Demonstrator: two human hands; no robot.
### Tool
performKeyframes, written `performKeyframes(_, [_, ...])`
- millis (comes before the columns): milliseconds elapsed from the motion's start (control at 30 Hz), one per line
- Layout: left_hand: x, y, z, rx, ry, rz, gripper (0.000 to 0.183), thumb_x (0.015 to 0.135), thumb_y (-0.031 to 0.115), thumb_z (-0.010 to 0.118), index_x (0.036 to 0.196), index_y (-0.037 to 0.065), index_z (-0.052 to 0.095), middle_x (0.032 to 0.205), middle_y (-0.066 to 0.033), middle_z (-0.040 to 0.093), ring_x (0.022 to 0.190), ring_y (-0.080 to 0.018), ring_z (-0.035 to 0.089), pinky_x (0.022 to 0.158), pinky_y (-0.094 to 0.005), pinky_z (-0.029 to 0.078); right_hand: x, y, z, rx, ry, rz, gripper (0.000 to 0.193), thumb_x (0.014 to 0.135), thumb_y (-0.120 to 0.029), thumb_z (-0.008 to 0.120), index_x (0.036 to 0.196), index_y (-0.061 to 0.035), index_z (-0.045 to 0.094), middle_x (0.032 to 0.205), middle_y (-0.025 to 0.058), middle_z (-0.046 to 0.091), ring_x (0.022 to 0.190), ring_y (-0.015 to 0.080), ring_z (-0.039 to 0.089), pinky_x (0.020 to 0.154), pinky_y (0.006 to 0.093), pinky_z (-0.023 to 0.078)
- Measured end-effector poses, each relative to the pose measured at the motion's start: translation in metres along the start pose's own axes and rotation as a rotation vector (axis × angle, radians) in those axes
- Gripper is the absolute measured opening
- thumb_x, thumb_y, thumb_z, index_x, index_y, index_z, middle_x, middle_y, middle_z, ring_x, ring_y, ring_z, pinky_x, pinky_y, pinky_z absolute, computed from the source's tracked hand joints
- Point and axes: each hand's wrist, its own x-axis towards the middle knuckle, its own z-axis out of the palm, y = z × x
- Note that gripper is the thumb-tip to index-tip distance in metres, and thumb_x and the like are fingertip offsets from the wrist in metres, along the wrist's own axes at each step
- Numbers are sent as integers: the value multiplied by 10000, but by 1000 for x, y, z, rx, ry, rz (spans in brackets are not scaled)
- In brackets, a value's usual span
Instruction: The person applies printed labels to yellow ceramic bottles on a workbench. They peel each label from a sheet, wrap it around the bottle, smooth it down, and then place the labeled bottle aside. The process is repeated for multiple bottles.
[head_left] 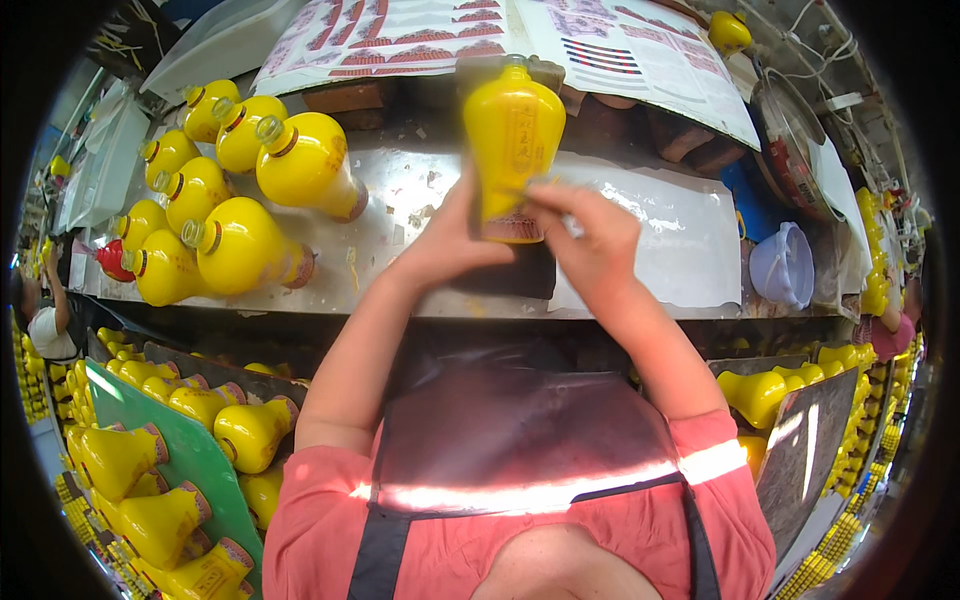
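Yellow bottle has right fingers against its front.

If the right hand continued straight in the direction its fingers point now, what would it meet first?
Probably the yellow bottle: the right hand seems close against its lower part, though depth is unclear.

Eight yellow bottles at left on a workbench, a ninth bottle between two hands, one lavender bucket, one red object; lower bottles, partly hidden, appear to exceed a dozen.
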Motion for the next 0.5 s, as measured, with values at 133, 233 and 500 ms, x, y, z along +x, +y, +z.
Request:
performKeyframes(133, [-1, 3, 10, 218, 88, 44, 1180, 730, 157, 897, 1656, 40, 175, 1612, -155, 392, 1506, -273, 355, 1231, -394, 280, 4, -1, 0, -242, -29, -53, 285, 714, -55, 780, 972, -171, 745, 694, 41, 590, 614, 237, 603, 541, 385, 490])
performKeyframes(233, [-4, 6, 15, 290, 182, 39, 1141, 722, 195, 908, 1629, 51, 231, 1522, -186, 480, 1425, -331, 446, 1181, -427, 343, 3, -4, -2, -133, -118, -147, 286, 714, -72, 767, 975, -185, 740, 680, 39, 563, 603, 237, 587, 532, 376, 483])
performKeyframes(500, [-11, 8, 20, 525, 404, 265, 918, 733, 251, 895, 1514, 112, 433, 1318, -201, 627, 1217, -416, 597, 1013, -481, 491, 5, -6, -4, -69, -100, -156, 294, 724, -46, 783, 990, -163, 738, 701, 46, 604, 613, 251, 599, 544, 383, 481])
